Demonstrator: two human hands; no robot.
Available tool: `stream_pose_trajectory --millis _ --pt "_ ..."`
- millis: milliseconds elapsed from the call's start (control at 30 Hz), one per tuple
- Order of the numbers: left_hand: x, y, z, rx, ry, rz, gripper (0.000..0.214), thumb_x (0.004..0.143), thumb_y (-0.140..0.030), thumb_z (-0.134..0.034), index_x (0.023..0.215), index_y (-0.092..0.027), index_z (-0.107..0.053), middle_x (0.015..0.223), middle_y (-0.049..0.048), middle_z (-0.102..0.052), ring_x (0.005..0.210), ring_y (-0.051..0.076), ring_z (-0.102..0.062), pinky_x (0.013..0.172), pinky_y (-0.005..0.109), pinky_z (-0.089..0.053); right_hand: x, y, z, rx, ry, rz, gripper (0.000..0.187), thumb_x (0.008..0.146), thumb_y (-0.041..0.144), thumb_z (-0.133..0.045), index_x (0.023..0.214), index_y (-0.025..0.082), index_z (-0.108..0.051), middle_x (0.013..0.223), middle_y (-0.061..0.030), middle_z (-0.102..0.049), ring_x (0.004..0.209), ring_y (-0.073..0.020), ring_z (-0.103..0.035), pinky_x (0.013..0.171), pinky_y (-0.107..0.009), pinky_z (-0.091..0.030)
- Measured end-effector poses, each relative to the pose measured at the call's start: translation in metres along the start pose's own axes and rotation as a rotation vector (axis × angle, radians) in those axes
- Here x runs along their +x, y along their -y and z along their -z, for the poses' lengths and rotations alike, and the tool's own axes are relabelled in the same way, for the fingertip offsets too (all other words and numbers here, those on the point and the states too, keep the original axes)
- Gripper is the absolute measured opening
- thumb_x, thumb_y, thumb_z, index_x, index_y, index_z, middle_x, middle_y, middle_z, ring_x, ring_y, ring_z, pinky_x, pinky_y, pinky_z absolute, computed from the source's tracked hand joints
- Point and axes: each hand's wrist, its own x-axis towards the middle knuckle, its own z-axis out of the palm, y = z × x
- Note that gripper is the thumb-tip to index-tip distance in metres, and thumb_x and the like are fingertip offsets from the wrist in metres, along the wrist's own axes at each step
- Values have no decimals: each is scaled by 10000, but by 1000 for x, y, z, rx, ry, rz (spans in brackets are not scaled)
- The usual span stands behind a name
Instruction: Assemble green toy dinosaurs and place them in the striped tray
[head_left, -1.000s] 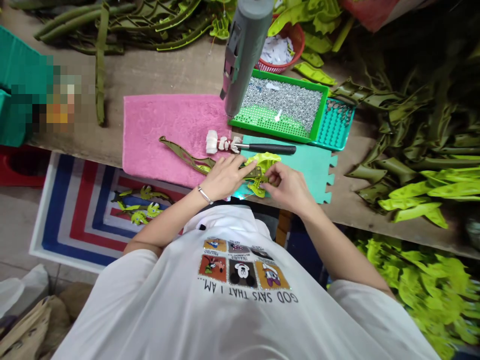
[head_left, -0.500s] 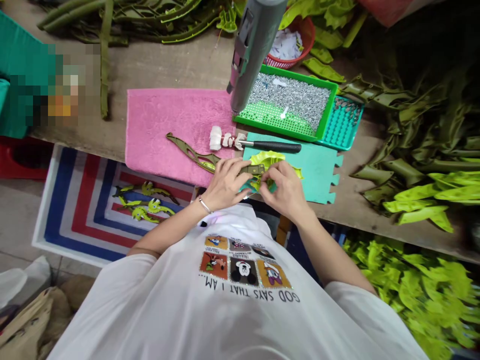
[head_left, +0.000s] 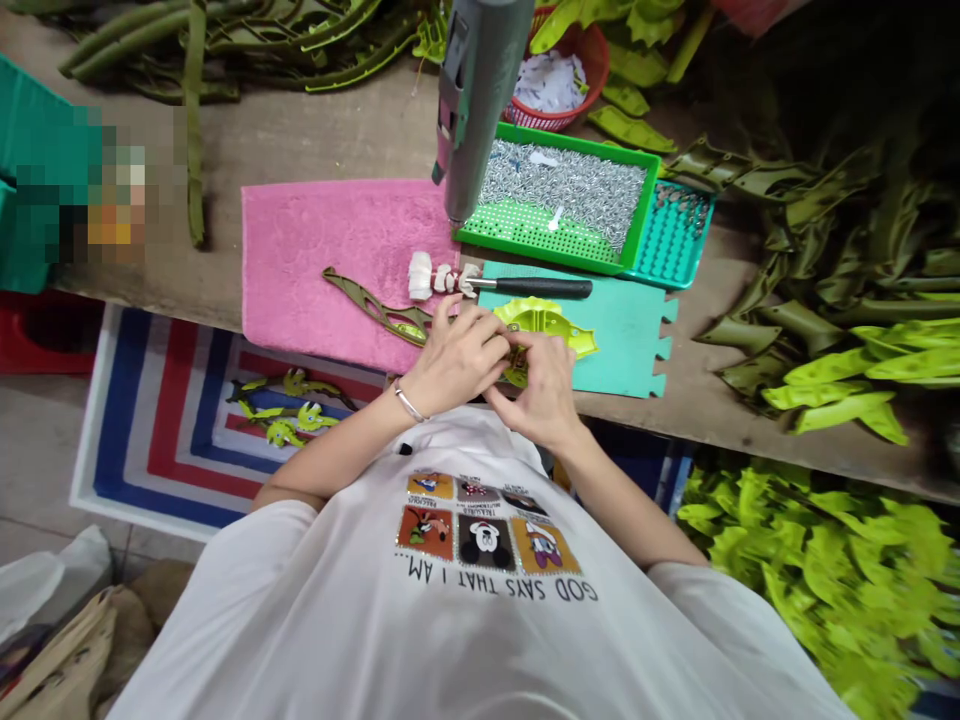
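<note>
My left hand (head_left: 465,350) is wrapped over the near end of a long olive-green plastic part (head_left: 367,302) with cut-out openings. The part's far end lies on the pink towel. My right hand (head_left: 546,388) meets the left fingertips, its fingers bent inward and its thumb low; what it grips is hidden behind the fingers. Just beyond both hands a lime-green plastic shell (head_left: 547,320) rests on the teal foam mat (head_left: 626,360), partly covered by them. A hammer with a white wrapped head and black handle (head_left: 544,288) lies past the shell.
A grey power screwdriver (head_left: 484,110) hangs over the table. Behind the mat stand a green basket of screws (head_left: 555,252) and a teal tray of small metal parts (head_left: 671,250). Olive and lime parts (head_left: 847,390) heap at right. Assembled pieces (head_left: 292,410) lie in a striped tray below left.
My hands have drawn closer together, and the left fingers now cover the olive part's near end, which showed before. The camera view has shifted slightly.
</note>
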Motion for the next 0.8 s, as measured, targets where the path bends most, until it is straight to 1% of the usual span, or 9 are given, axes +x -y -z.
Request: stream_pose_trajectory --millis 133,233,300,400,567,700,800 --pt "6 -1 5 0 6 -15 248 995 -254 -488 975 -166 -719 1109 97 -698 1118 265 -572 1094 554 -325 -3 8 -21 14 -123 -155 416 797 347 -591 1178 208 -500 1037 -137 -636 969 -325 -561 871 -506 -431" --pt "7 2 6 -28 -3 -44 203 974 -243 -531 969 -161 -717 1130 97 -695 1113 266 -573 1087 549 -336 -3 8 -25 16 -189 -178 383 791 295 -557 1161 207 -509 1004 -110 -647 950 -309 -569 872 -515 -430" --pt "6 5 6 -47 -12 -60 167 959 -232 -561 980 -166 -714 1142 95 -698 1114 269 -572 1084 557 -338 -4 6 -21 1 -192 -165 376 775 259 -559 1146 208 -531 981 -93 -672 935 -303 -577 860 -509 -426" --pt "3 9 3 -63 -25 -91 128 937 -215 -601 999 -180 -708 1151 92 -704 1126 271 -571 1084 566 -336 -5 -1 -8 -13 -139 -132 350 772 216 -592 1121 222 -580 959 -70 -718 922 -289 -594 847 -481 -420" --pt "0 10 -8 -48 -76 -103 131 953 -201 -579 969 -186 -708 1139 79 -714 1129 254 -587 1122 589 -314 -3 -16 8 73 -69 -81 210 838 265 -682 1047 247 -662 858 -14 -769 818 -244 -631 841 -449 -419" --pt "3 9 -19 -25 -120 -101 176 977 -204 -543 935 -191 -714 1116 68 -726 1118 240 -598 1143 599 -302 -1 -23 11 152 -84 -85 158 856 296 -697 1006 250 -686 825 -5 -771 826 -237 -672 834 -430 -440" --pt "4 8 -24 -22 -139 -112 201 990 -220 -531 909 -189 -713 1095 59 -733 1105 234 -603 1151 592 -299 -4 -24 10 155 -132 -58 150 858 258 -685 1006 243 -666 840 -1 -764 805 -216 -685 825 -412 -462"
